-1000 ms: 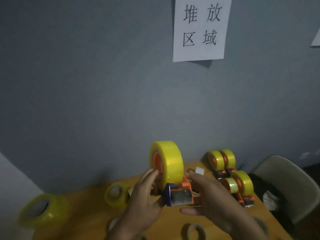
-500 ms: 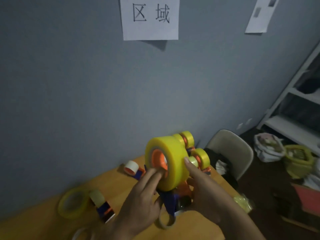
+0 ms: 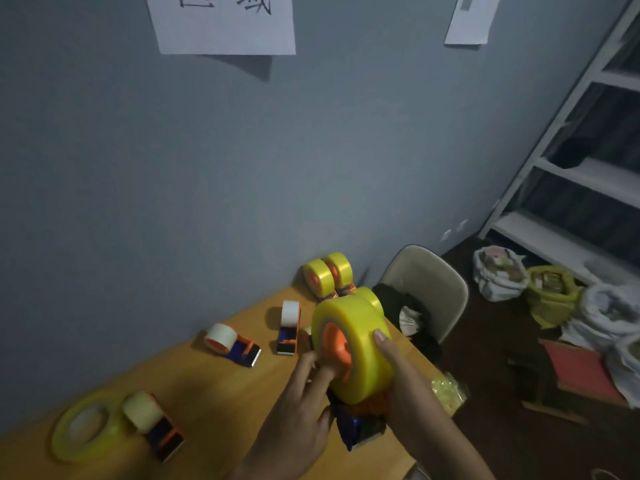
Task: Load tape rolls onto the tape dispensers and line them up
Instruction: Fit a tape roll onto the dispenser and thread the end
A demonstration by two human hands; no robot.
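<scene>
I hold a blue and orange tape dispenser (image 3: pixel 360 422) loaded with a big yellow tape roll (image 3: pixel 363 341) above the wooden table (image 3: pixel 214 393). My left hand (image 3: pixel 298 410) grips the dispenser's left side, fingertips on the orange hub. My right hand (image 3: pixel 405 386) clasps the roll's right face. Two loaded dispensers (image 3: pixel 327 273) stand by the wall at the table's far right corner; another yellow roll (image 3: pixel 375 301) peeks out behind the held one. Three dispensers with thin whitish rolls (image 3: pixel 289 325) (image 3: pixel 230 342) (image 3: pixel 152 419) lie on the table. A loose yellow roll (image 3: pixel 83 426) lies at the left.
A beige chair (image 3: pixel 429 289) with dark cloth on it stands off the table's right end. Filled bags (image 3: pixel 550 292) lie on the floor beside white shelving (image 3: pixel 568 188). A small clear bag (image 3: pixel 446 393) sits at the table's right edge. Paper signs hang on the grey wall.
My view has swung right and down, revealing the shelving and more of the floor. Both hands have carried the loaded dispenser rightward, toward the loaded dispensers at the table's far right corner.
</scene>
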